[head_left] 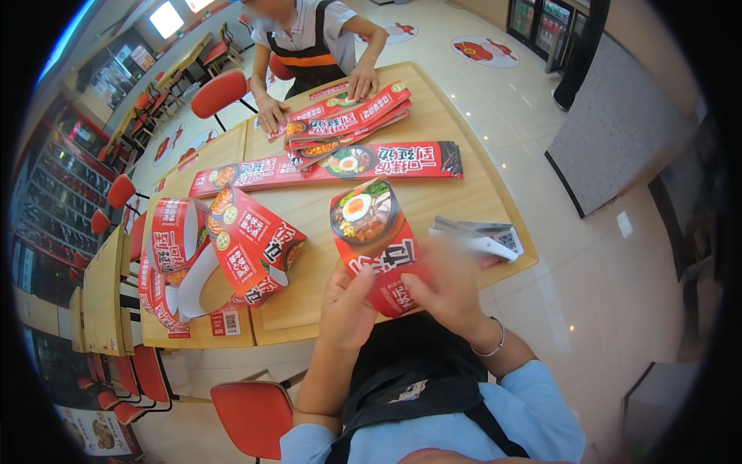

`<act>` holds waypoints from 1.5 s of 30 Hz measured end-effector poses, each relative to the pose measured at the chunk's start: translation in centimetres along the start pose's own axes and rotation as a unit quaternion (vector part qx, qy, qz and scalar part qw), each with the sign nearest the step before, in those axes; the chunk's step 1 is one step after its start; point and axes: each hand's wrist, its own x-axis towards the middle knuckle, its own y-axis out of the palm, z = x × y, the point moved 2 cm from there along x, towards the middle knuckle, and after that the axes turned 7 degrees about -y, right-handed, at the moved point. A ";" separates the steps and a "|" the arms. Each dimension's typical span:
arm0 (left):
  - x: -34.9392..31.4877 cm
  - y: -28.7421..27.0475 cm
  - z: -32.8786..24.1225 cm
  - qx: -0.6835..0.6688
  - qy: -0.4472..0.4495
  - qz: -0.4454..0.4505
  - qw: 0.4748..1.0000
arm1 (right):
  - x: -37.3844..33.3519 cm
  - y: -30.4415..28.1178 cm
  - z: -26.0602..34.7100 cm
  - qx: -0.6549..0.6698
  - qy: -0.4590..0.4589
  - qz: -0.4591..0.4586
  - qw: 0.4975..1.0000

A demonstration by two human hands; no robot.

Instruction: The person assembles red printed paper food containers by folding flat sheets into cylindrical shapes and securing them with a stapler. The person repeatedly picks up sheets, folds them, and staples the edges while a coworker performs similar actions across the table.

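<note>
Between my two hands is a red printed cardboard sleeve [369,224], with a picture of a rice bowl and egg on its upright panel. My left hand [348,308] grips its lower left edge, thumb on the front. My right hand [452,298] pinches the lower right part, thumb pressed on the red card; a blur covers some of its fingers. To the left stand several sleeves [246,236] bent into loops, leaning together. Beyond my hands lies a stack of long flat sleeves [259,172] across the table.
A co-worker across the wooden table [317,263] rests both hands on a fanned pile of flat sleeves [352,116]. A silver-and-white holder [483,237] with a printed code sits near the right edge. Red chairs [251,417] stand around, one close at my left.
</note>
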 end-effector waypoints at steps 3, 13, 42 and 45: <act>0.1 0.3 0.1 0.035 0.011 0.004 0.999 | 0.1 0.2 -0.2 -0.003 0.007 -0.006 1.000; 0.4 0.4 0.1 0.052 0.013 -0.008 0.999 | 0.2 0.6 -0.6 0.048 0.061 -0.017 0.997; 1.6 -0.1 0.0 0.235 0.029 -0.042 0.971 | -0.5 0.8 -2.6 0.245 0.183 0.011 0.952; 1.4 -0.9 1.6 0.230 0.022 -0.062 0.971 | -0.6 0.9 -2.9 0.250 0.185 -0.014 0.950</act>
